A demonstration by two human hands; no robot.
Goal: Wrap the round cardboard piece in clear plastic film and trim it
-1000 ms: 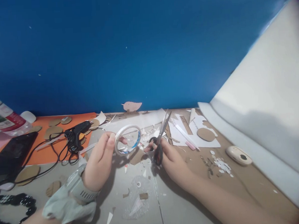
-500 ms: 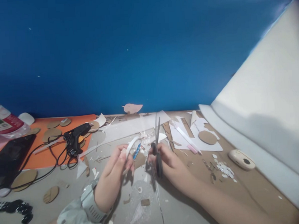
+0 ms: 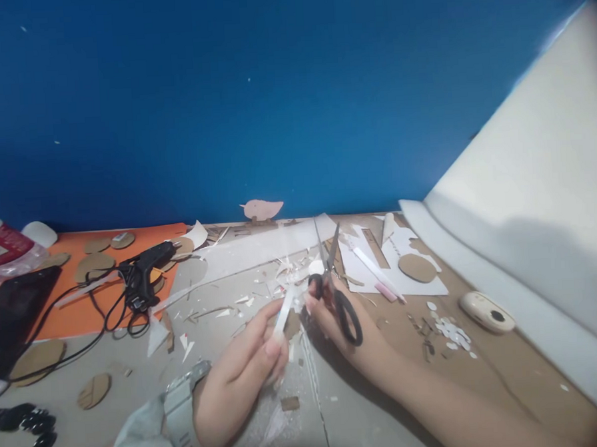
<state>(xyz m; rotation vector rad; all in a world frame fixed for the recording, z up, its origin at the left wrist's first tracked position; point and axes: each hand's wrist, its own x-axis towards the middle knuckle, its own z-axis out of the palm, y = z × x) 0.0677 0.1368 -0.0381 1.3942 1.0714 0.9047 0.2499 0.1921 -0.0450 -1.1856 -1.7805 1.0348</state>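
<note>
Between the thumb and fingers of my left hand (image 3: 258, 349) is a narrow white paper strip (image 3: 284, 312), its free end tilted up toward the scissors. My right hand (image 3: 346, 324) grips black-handled scissors (image 3: 349, 317) whose blades point away from me and stand apart. The strip lies to the left of the blades, not between them. Small white paper scraps (image 3: 245, 299) are scattered on the table around both hands. A small brown cardboard piece (image 3: 290, 403) lies below my left hand.
A black glue gun (image 3: 144, 278) with its cord rests on orange paper (image 3: 67, 305) at left, among cardboard discs (image 3: 94, 267). Right of my hands are white paper (image 3: 422, 285), small white dots (image 3: 454, 332) and a cream oval device (image 3: 486, 312). A pink bird cutout (image 3: 262, 209) stands at the back.
My left hand has moved right and slightly down, and the strip, curved before, now looks straight. The scissors have turned, showing their blades and handles spread wider.
</note>
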